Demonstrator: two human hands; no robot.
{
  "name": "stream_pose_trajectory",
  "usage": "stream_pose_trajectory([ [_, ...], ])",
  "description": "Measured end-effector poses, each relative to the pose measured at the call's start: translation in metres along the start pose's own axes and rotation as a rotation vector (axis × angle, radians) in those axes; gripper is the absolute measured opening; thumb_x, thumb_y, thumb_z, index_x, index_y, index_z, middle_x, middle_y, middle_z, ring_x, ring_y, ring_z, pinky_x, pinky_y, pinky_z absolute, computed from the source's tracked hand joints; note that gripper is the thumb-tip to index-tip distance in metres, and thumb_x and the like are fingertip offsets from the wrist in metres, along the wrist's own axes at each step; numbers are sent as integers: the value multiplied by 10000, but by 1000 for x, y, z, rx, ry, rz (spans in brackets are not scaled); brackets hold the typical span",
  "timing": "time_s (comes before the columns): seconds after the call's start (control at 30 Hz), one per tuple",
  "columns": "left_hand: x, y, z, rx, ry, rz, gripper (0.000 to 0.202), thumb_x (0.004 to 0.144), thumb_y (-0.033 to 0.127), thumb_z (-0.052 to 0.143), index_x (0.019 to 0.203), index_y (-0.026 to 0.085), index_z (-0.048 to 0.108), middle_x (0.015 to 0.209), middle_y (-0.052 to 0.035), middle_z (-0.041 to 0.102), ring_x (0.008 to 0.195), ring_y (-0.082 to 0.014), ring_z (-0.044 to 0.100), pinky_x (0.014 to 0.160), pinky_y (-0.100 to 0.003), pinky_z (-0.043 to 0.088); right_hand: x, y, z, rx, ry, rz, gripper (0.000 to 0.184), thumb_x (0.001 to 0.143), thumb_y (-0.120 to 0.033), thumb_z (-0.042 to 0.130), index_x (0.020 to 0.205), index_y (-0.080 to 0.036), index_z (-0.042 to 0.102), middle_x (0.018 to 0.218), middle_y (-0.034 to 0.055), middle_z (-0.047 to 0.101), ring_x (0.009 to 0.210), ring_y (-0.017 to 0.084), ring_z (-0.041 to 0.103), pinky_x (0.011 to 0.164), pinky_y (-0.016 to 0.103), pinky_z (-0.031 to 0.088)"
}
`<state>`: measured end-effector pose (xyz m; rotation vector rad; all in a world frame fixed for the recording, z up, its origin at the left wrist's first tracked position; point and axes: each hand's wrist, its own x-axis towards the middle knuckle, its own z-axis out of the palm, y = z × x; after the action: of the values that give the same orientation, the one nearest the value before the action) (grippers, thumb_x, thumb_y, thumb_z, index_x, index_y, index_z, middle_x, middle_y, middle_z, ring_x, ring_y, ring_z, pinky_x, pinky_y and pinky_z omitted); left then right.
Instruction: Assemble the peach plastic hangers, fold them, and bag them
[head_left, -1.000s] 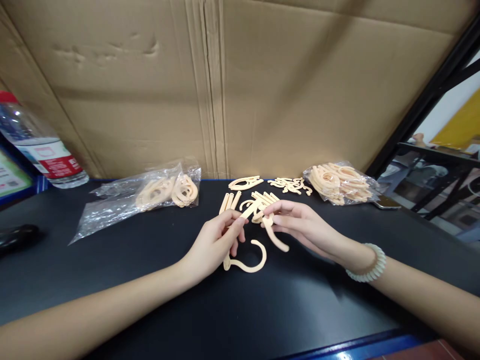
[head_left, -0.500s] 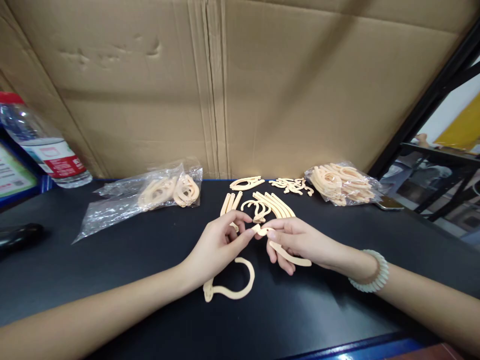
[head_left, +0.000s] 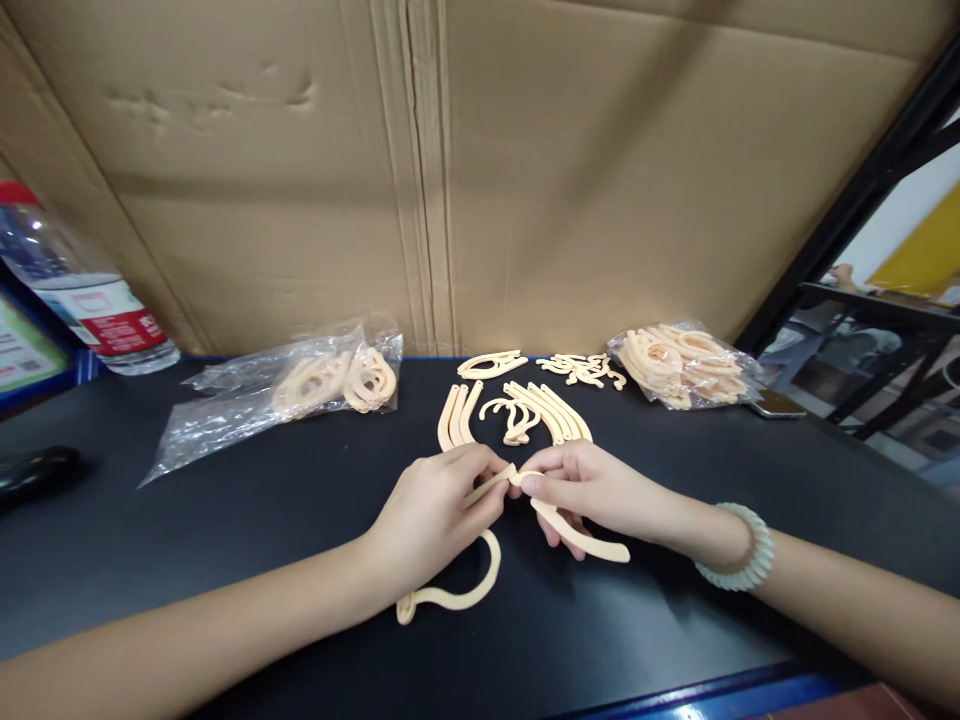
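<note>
Curved beige piece [head_left: 589, 540] just below frame center, gripped by right hand [head_left: 607, 490]. Left hand [head_left: 439, 510], center, grip pinching thin beige strip [head_left: 487, 488], strip's end at right fingertips. Beige hook [head_left: 469, 598] below left hand, lower center. Loose curved bars [head_left: 564, 415] beyond hands on black tabletop [head_left: 600, 650]. Bagged beige pieces [head_left: 679, 368] right of center; bottle [head_left: 97, 310] at left edge.

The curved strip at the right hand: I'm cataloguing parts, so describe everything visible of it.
The curved strip is cream, smooth and slender, plastic by its look, gently bowed, with a blunt outer end. It slants over the black table, down rightward in the picture, its inner end against the right hand, whose fingers show behind it.
</note>
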<state>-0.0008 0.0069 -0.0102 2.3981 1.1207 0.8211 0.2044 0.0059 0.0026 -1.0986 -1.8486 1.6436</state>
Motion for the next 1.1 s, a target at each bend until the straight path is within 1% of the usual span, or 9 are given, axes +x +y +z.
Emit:
stream_pose_trajectory([
  [0.13,1,3,-2,174,-71,31,159,916,169,478,899,188,635,806,-3,692,640,-137,628,578,-229,433,0,1,3,-69,56,13,352,876,-489,555,830,-141,588,493,-39,573,344,57,472,345,142,353],
  [0.3,1,6,-4,516,-182,140,232,952,192,409,792,172,577,676,-19,631,559,-163,598,515,-239,384,-1,4,7,-92,84,11,277,873,-415,565,817,-146,598,458,-71,510,320,51,442,314,135,307],
  [0.53,2,5,-7,608,-259,196,236,937,117,358,777,180,519,650,-30,596,514,-184,556,468,-258,296,-4,7,11,-190,123,-79,244,904,-359,512,779,-161,583,507,-56,518,329,48,394,344,167,275],
  [0.63,3,2,-10,492,-248,97,270,966,164,313,761,188,486,637,-23,579,507,-171,540,490,-259,306,-11,1,12,-533,246,-303,237,911,-292,502,714,-177,567,539,-39,487,428,73,413,434,202,317],
  [0.73,4,0,-11,276,-186,9,302,990,263,290,740,202,448,595,8,521,485,-146,494,511,-250,326,-21,-8,13,-756,344,-522,205,930,-244,490,777,-180,611,604,-24,484,495,81,380,497,222,330],
  [0.83,5,-2,-10,118,-143,-14,290,983,288,297,761,203,463,595,21,504,503,-142,481,532,-248,333,-25,-15,14,-688,375,-558,183,939,-269,505,852,-175,634,612,-24,475,500,83,361,493,222,338],
  [0.97,5,1,-9,-14,-109,-68,308,968,325,349,719,203,484,571,34,491,512,-138,477,532,-244,331,-20,-15,11,-486,418,-473,208,929,-329,542,843,-168,642,583,-30,442,507,91,381,472,225,346],
  [1.03,6,2,-9,-93,-104,-122,314,960,344,367,731,199,526,564,34,504,518,-141,495,531,-239,348,-19,-14,6,-388,442,-455,219,931,-356,544,888,-172,655,607,-21,486,492,90,415,453,229,357],
  [1.1,7,2,-10,-180,-100,-195,320,954,373,377,790,191,584,558,35,522,518,-143,519,533,-233,375,-19,-14,-1,-351,519,-508,216,943,-347,528,946,-182,668,656,0,546,498,101,470,455,243,396],
])
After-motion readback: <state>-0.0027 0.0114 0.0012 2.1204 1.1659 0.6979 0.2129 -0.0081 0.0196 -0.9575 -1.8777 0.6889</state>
